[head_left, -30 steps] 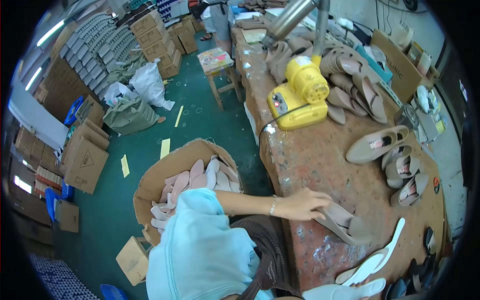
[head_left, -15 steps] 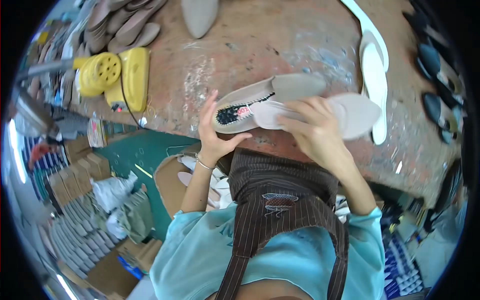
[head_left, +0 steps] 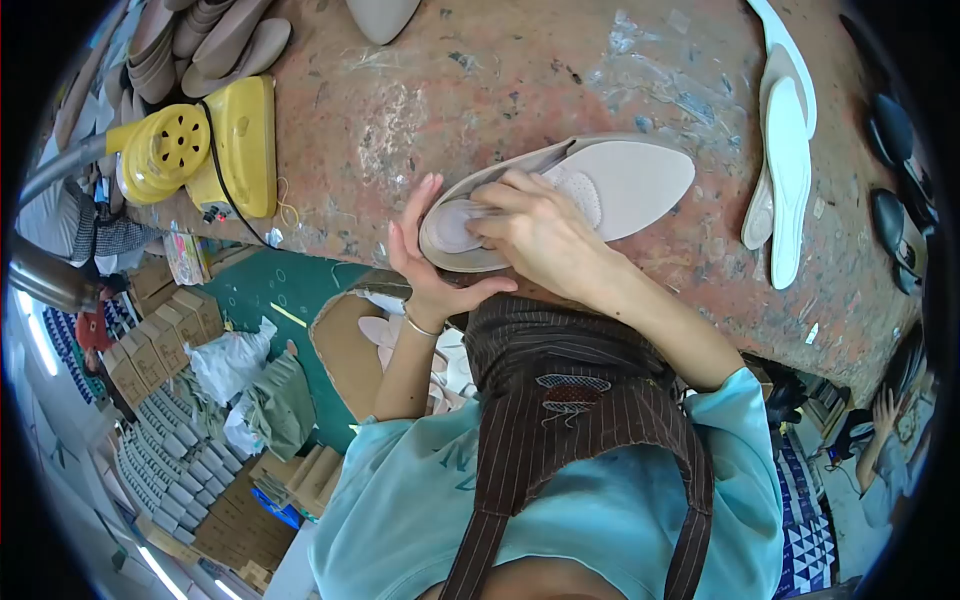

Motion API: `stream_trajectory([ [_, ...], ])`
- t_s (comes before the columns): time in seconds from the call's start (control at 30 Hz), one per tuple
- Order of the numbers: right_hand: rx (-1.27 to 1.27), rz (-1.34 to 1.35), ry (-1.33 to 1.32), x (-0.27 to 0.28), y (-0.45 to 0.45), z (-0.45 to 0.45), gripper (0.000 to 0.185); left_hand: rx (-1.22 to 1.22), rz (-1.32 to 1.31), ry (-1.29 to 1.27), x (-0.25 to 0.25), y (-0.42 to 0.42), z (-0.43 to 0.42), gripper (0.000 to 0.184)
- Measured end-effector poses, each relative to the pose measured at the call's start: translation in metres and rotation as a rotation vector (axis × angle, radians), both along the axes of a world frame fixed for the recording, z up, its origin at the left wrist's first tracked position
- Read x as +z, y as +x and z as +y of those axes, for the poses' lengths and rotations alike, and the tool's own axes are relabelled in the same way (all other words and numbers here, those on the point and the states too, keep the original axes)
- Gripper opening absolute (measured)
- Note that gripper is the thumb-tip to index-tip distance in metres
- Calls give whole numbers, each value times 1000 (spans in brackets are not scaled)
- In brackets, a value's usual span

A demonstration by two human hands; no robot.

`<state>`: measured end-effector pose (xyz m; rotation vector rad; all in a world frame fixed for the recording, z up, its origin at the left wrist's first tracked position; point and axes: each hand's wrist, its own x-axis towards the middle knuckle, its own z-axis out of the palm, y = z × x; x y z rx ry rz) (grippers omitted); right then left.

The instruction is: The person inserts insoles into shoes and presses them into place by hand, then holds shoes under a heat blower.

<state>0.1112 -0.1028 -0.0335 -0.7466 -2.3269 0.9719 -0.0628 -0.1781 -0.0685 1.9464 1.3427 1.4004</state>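
A beige pointed shoe [head_left: 487,262] lies on the workbench, its heel toward my left hand. My left hand [head_left: 428,280] cups the heel end, with thumb and fingers spread apart around it. A pale insole [head_left: 645,185] extends from inside the shoe's heel out over its toe part. A dotted pad shows on the insole near its middle. My right hand [head_left: 540,235] reaches down over the shoe opening, its bent fingers on the insole's heel end. The right hand hides the middle of the insole and part of the shoe.
On the worn workbench [head_left: 480,90] stands a yellow machine [head_left: 225,150] at the left, with stacked beige shoes [head_left: 225,45] behind it. White insoles [head_left: 788,180] lie to the right, near black shoes [head_left: 890,225]. Below are an open carton [head_left: 345,345] and bags [head_left: 230,370].
My right hand has moved left with the insole, bringing its heel end into the shoe over the dark stitched patch and red label. The left hand stays at the heel.
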Motion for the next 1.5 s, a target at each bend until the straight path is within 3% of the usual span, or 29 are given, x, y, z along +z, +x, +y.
stream_trajectory([
  [0.13, 64, -109, 12, 10, 1, 0, 36, -57, -184, -53, -3, -2, 2, 127],
  [0.23, 273, 78, 149, 0, -3, 5, 36, -43, -90, -222, 14, -12, 9, 109],
  [0.27, 309, 53, 131, -4, -5, 7, 36, -43, -85, -168, 17, -10, 13, 81],
  [0.37, 350, -45, 98, -8, -9, 5, 36, -52, -39, -231, 21, -14, 14, 57],
  [0.4, 323, -92, 109, -6, -11, 1, 36, -8, -99, -245, 22, -9, 13, 37],
  [0.5, 182, -306, 163, 8, 3, -6, 35, 66, -150, -270, 14, -9, 4, 28],
  [0.6, 14, -448, 266, 22, 31, -17, 35, 131, -101, -250, 20, -6, 2, 28],
  [0.63, -4, -464, 274, 24, 29, -20, 34, 203, -32, -360, 23, -5, -4, 29],
  [0.7, -6, -479, 286, 29, 21, -21, 31, 208, -51, -234, 19, -1, -1, 32],
  [0.77, -40, -340, 284, 21, 28, -16, 28, 234, -52, -261, 28, 7, -7, 39],
  [0.87, -502, -84, 413, 21, 46, 3, 38, 249, -80, -263, 24, 54, -32, 56],
  [0.9, -667, -172, 572, 23, 42, 22, 36, 253, -111, -260, 31, 76, -41, 65],
  [0.97, -760, -80, 357, 32, 46, 42, 37, 275, -55, -283, 48, 104, -46, 81],
  [1.03, -512, 258, -383, 51, 66, 45, 45, 144, -188, -666, 68, 105, -34, 87],
  [1.07, -518, -197, -269, 60, 78, 38, 28, 102, -151, -691, 72, 101, -24, 87],
  [1.13, -371, -17, 202, 54, 78, -11, 19, 17, -69, -743, 69, 90, 10, 88],
  [1.17, -291, -132, 349, 45, 84, -32, 37, 111, -6, -449, 35, 95, 30, 84],
  [1.2, -390, -209, 3, 53, 79, -60, 51, 125, 114, -317, 35, 90, 46, 79],
  [1.23, -402, -195, -13, 34, 83, -72, 60, 133, 229, -189, 37, 83, 60, 74],
  [1.33, -362, -262, 235, 30, 78, -74, 57, -199, 376, -37, 26, 70, 98, 61],
  [1.4, -348, -373, 458, 14, 72, -63, 52, -161, 368, 30, 19, 76, 98, 54],
  [1.47, -446, -451, 497, -2, 55, -38, 48, -93, 388, 166, 9, 80, 99, 44],
  [1.5, -502, -506, 507, 1, 48, -27, 46, -122, 329, 100, 14, 78, 94, 40],
])
